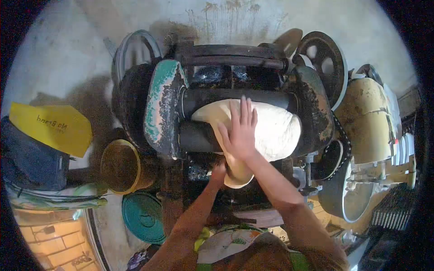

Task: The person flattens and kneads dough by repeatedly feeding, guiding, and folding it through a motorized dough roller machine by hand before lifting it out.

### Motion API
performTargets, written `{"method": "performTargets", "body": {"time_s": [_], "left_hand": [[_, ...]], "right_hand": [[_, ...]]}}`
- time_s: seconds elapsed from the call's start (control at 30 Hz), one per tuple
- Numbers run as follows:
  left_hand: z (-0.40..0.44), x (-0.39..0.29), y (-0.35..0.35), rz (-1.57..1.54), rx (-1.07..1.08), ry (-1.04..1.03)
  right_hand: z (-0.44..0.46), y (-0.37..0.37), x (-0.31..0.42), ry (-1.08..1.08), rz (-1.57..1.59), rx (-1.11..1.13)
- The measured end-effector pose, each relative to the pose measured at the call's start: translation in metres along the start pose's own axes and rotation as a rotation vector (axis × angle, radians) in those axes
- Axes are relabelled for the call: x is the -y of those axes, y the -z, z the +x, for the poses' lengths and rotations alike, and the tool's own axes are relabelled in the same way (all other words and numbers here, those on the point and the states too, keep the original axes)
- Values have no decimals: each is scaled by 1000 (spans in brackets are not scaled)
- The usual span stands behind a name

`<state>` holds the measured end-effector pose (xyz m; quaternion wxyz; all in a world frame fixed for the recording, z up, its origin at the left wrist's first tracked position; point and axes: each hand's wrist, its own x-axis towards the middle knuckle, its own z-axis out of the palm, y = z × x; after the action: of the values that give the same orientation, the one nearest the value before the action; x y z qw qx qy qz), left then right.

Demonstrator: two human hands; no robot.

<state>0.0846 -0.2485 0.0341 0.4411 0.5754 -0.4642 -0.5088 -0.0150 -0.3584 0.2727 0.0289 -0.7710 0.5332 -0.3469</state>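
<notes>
Dough (276,128), long axis along rollers (198,137), tail (239,178) toward person (257,253)

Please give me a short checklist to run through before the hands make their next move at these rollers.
1. Right hand on the dough: ok, palm down, fingers extended.
2. Left hand gripping: cannot tell, it is blurred beside the dough's lower end.
3. Fingertips clear of the upper roller: not ok, they appear over it.
4. Forearms free of loose sleeves: ok, both look bare.
5. Rollers stopped: cannot tell.
</notes>
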Motion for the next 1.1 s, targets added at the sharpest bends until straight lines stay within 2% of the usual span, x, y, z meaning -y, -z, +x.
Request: {"method": "performTargets", "body": {"time_s": [0.03,0.07,0.2,0.3,0.47,0.6,0.7,0.73,0.77,0.83,0.87,0.93,0.97,1.03,1.07,1.1], "left_hand": [[-3,-48,4,-133,-9,339],[-7,-67,3,-135,-9,344],[-17,-123,-2,-355,24,354],[-24,-167,-6,155,81,-102],[-12,-172,5,48,107,-10],[-13,-180,7,239,-27,-59],[-25,-186,16,-262,175,75],[-30,-183,16,-268,174,71],[-39,-174,15,-324,102,-80],[-61,-151,14,-432,-43,-369],[-67,-138,19,-436,-45,-366],[-70,-113,41,-387,-216,-135],[-60,-97,48,-385,-218,-129],[-29,-44,60,-32,-346,81],[-27,4,59,-30,-340,89],[3,46,63,156,-254,-21]], "right_hand": [[16,-1,-2,14,-38,-17],[30,-3,-7,28,-77,-34],[73,-25,-30,2,-104,-93],[97,-45,-40,-11,-91,-119],[99,-42,-45,8,59,-266],[60,-15,-32,57,221,-177],[5,11,-32,167,176,-84],[-18,24,-28,128,180,28],[-43,38,-21,88,183,139],[-100,51,-20,109,171,144],[-126,58,-20,59,188,188],[-163,68,-18,5,208,236],[-176,74,-15,-36,241,260],[-174,81,-5,-85,275,284],[-167,83,1,-95,242,253],[-156,84,9,-102,206,223]]}}
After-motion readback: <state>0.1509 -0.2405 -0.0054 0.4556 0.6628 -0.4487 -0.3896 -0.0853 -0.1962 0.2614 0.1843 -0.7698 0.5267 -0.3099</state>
